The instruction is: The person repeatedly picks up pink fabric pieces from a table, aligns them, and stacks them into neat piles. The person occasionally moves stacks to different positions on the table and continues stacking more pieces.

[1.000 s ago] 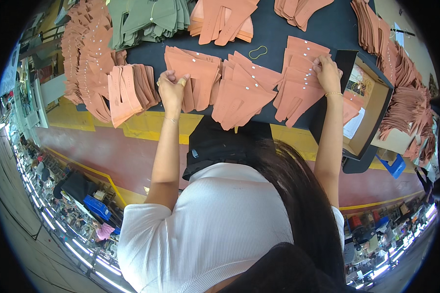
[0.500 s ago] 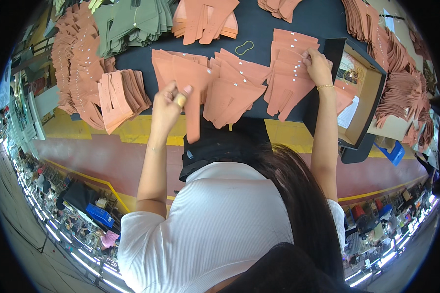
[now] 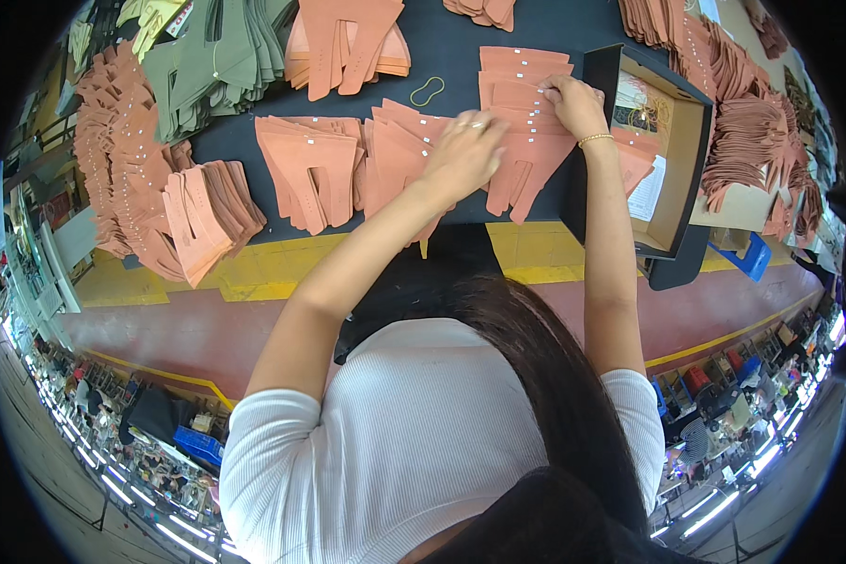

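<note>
Three stacks of terracotta leather cut pieces lie on a dark table: a left stack, a middle stack and a right stack dotted with small white stickers. My left hand reaches across the middle stack to the right one and holds a terracotta cut piece, whose narrow end hangs past the table's front edge. My right hand, wearing a thin bracelet, grips the right stack's upper right edge with bent fingers.
A yellow rubber band lies behind the stacks. An open dark box with papers stands at the right. Olive-green pieces and more terracotta piles crowd the table's left, back and right. A blue bin sits lower right.
My left hand lifted a piece from the left stack and has carried it right, down onto the stacks beside my right hand. My right hand has stayed on the right stack.
</note>
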A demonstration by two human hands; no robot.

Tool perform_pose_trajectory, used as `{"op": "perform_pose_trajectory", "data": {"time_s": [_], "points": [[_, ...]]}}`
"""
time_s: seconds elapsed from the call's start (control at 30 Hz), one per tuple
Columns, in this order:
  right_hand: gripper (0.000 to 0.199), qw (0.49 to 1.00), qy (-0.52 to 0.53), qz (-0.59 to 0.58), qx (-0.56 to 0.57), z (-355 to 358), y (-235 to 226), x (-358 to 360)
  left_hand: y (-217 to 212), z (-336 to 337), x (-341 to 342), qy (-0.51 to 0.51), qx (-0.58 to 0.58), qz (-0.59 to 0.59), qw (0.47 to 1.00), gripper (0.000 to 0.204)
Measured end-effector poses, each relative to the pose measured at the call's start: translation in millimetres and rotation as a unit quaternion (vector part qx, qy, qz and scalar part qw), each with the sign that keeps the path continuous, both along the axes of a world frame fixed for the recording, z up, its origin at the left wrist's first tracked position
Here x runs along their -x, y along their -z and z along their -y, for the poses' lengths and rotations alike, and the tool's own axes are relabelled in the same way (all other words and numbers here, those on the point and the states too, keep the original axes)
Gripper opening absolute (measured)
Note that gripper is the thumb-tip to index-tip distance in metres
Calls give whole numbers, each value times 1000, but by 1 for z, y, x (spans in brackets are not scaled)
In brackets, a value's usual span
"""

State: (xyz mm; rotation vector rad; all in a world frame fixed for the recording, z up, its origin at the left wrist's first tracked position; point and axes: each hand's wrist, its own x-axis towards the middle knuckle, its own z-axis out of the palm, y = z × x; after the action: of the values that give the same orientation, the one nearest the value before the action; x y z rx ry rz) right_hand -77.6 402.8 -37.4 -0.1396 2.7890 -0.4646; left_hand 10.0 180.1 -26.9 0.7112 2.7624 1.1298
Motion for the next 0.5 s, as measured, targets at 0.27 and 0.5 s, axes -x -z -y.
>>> {"op": "perform_pose_trajectory", "data": {"time_s": [0.27,0.5], "points": [[17,1000,-18,14,-6,-2,9,5,48,-56,56,-25,139,47,989,23],[16,998,-3,-52,40,-7,6,2,54,-56,63,4,164,-78,983,19]]}}
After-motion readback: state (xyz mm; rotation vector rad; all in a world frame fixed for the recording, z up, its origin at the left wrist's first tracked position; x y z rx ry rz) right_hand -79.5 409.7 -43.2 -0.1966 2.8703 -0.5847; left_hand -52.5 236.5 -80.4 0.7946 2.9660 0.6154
